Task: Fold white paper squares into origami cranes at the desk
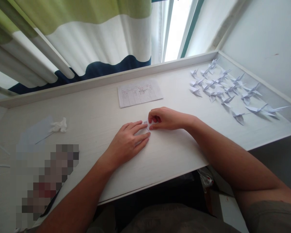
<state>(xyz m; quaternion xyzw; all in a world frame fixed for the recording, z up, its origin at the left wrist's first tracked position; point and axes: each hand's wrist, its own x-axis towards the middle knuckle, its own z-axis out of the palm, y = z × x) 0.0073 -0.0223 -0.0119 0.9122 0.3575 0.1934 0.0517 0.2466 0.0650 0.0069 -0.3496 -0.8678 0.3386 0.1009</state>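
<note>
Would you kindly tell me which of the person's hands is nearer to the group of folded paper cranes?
Right. The right hand is nearer, lying to the left of the paper cranes; the left hand lies farther from them, beyond the right hand.

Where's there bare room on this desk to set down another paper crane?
Bare desktop lies between the ruled sheet and crumpled tissue, and in front of your right hand. The cranes crowd the right end.

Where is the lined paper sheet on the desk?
In the head view, the lined paper sheet lies on the white desk, beyond the right hand and left of the paper cranes.
</note>
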